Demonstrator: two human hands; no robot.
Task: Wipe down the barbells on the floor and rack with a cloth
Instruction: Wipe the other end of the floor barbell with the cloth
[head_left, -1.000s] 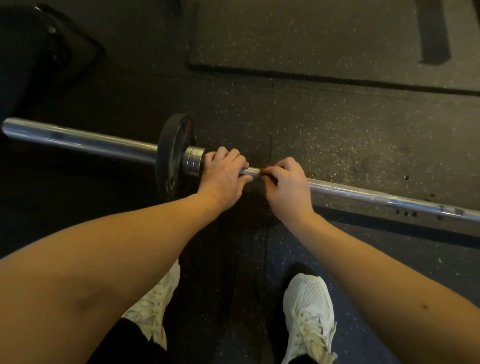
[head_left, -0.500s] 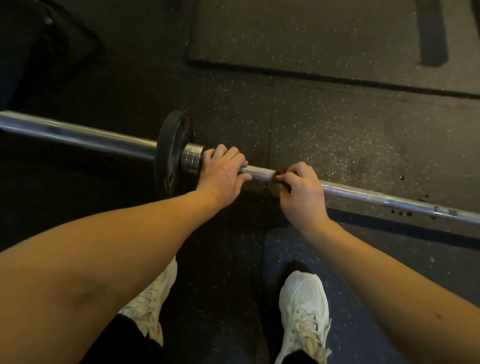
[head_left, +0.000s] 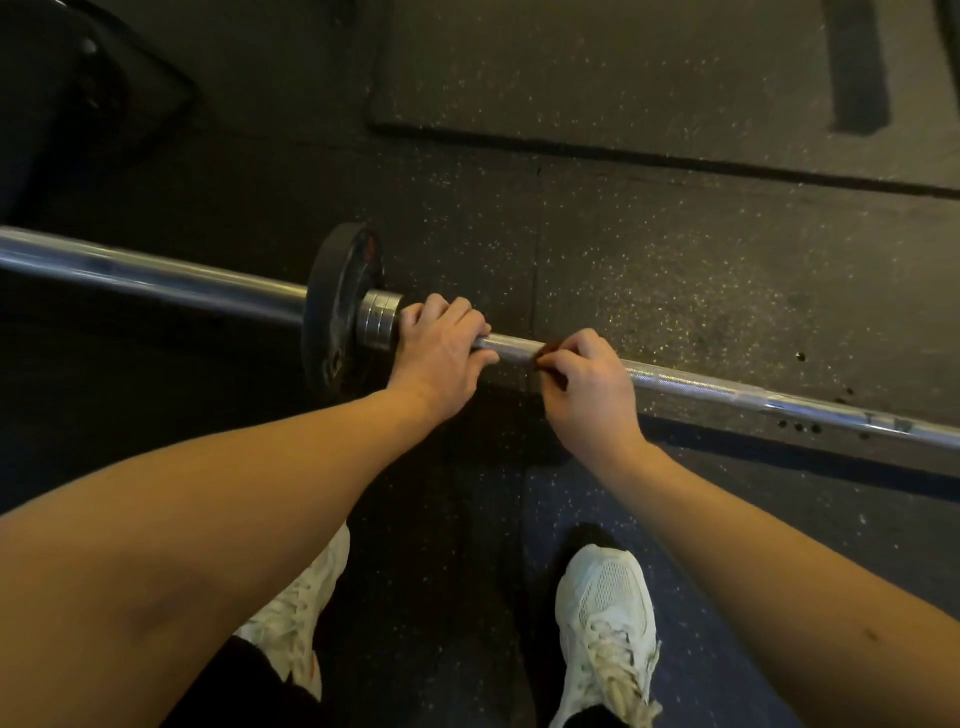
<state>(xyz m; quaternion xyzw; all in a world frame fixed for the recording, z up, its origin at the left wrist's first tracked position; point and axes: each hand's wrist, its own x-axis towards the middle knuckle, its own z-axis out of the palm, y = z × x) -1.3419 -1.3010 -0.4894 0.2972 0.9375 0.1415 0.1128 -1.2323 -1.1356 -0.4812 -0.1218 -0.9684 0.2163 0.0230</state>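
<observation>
A chrome barbell (head_left: 727, 389) lies across the dark rubber floor, running from the left edge to the right edge. A small black weight plate (head_left: 335, 306) sits on it beside the ringed steel collar (head_left: 378, 325). My left hand (head_left: 441, 358) grips the shaft just right of the collar. My right hand (head_left: 587, 384) is curled over the shaft a little further right, holding a small dark reddish cloth (head_left: 544, 354) against the bar. Only a sliver of the cloth shows at my fingertips.
My two white sneakers (head_left: 608, 634) stand on the floor below the bar. A raised black mat edge (head_left: 675, 156) runs behind the barbell. A dark bulky object (head_left: 88, 88) fills the top left corner.
My right hand slid rightward along the shaft with the cloth, away from my left hand. The left hand kept its grip by the collar.
</observation>
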